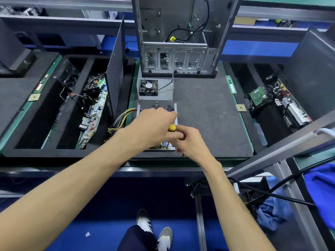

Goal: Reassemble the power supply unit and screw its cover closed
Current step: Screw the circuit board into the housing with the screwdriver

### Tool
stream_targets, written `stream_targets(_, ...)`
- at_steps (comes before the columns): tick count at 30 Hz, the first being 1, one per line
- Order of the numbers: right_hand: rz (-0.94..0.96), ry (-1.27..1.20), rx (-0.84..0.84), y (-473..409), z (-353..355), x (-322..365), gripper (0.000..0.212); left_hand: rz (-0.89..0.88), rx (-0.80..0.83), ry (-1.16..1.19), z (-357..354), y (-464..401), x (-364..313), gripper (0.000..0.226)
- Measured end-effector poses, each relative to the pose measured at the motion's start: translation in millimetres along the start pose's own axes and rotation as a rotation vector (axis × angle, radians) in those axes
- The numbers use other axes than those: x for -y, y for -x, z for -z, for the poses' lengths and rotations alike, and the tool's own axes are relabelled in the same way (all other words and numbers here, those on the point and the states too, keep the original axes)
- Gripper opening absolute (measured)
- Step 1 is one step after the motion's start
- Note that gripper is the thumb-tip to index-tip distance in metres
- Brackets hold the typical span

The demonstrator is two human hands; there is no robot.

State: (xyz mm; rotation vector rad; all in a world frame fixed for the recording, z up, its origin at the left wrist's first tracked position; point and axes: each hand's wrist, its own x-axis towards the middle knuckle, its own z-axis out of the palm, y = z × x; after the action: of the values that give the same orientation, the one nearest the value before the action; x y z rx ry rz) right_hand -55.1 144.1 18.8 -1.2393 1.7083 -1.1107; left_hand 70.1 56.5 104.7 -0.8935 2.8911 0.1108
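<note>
Your right hand (188, 142) curls around a yellow-handled screwdriver (171, 127) at the near edge of the dark surface (208, 113), just beside the open power supply unit (164, 147). Your left hand (152, 125) lies over that unit, hiding most of it; whether its fingers grip anything, you cannot tell. Beyond your hands the fan cover (155, 88) lies, with loose screws (157, 104) between.

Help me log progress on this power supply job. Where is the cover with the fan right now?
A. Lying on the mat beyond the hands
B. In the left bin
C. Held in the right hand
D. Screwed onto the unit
A: the fan cover lies apart on the mat, beyond both hands.
</note>
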Motion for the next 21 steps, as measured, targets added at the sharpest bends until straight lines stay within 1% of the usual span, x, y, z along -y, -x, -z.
stream_targets(1, 0.009, -0.009, 0.006, 1, -1, 2, 0.016, 0.029, 0.011, 0.02, 0, 0, 0, 0.033)
stream_targets(2, 0.015, -0.018, 0.011, 2, -1, 3, 0.008, 0.016, 0.033, 0.066, 0, -1, 1, 0.026)
stream_targets(3, 0.014, -0.025, 0.01, 2, -2, 3, 0.006, -0.018, 0.069, 0.109, 1, -2, 2, 0.018)
stream_targets(5, -0.01, -0.022, -0.009, 1, -2, 2, 0.01, -0.094, 0.128, 0.149, 4, -2, 3, 0.021)
stream_targets(6, -0.024, -0.02, -0.014, 0, -2, 2, 0.015, -0.091, 0.12, 0.148, 4, 0, 2, 0.022)
stream_targets(8, -0.032, -0.015, -0.011, -2, -2, 2, 0.026, -0.002, 0.046, 0.1, 1, 3, -1, 0.033)
stream_targets(9, -0.025, -0.014, -0.006, -1, -3, 3, 0.021, 0.052, 0.021, 0.077, 0, 3, -1, 0.037)
stream_targets(10, -0.023, -0.017, 0.001, 0, -5, 4, 0.012, 0.075, 0.008, 0.078, -1, 2, 0, 0.035)
stream_targets(11, -0.025, -0.02, 0.005, 1, -6, 6, 0.007, 0.059, 0.012, 0.095, -2, 1, 0, 0.025)
stream_targets(12, -0.029, -0.018, 0.003, 2, -6, 7, 0.009, 0.012, 0.037, 0.13, -2, 1, 2, 0.013)
stream_targets(13, -0.033, -0.004, -0.003, 2, -7, 6, 0.015, -0.05, 0.07, 0.167, -1, 2, 4, 0.011)
stream_targets(14, -0.038, 0.007, -0.01, 1, -7, 4, 0.021, -0.1, 0.091, 0.197, 0, 3, 4, 0.016)
stream_targets(15, -0.047, 0.01, -0.015, 1, -7, 3, 0.023, -0.11, 0.095, 0.203, 1, 6, 3, 0.018)
stream_targets(16, -0.054, 0.009, -0.019, 1, -6, 2, 0.022, -0.092, 0.057, 0.201, -1, 7, 2, 0.02)
stream_targets(18, -0.04, 0.005, -0.024, 1, -6, 3, 0.016, 0.036, -0.014, 0.15, -3, 9, 0, 0.033)
stream_targets(19, -0.031, 0.004, -0.023, 1, -6, 4, 0.011, 0.077, -0.024, 0.122, -3, 9, 1, 0.035)
stream_targets(20, -0.031, 0.002, -0.019, 2, -7, 5, 0.007, 0.07, -0.033, 0.133, -4, 8, 1, 0.031)
stream_targets(21, -0.038, -0.001, -0.016, 2, -8, 5, 0.005, 0.034, -0.012, 0.159, -3, 7, 1, 0.021)
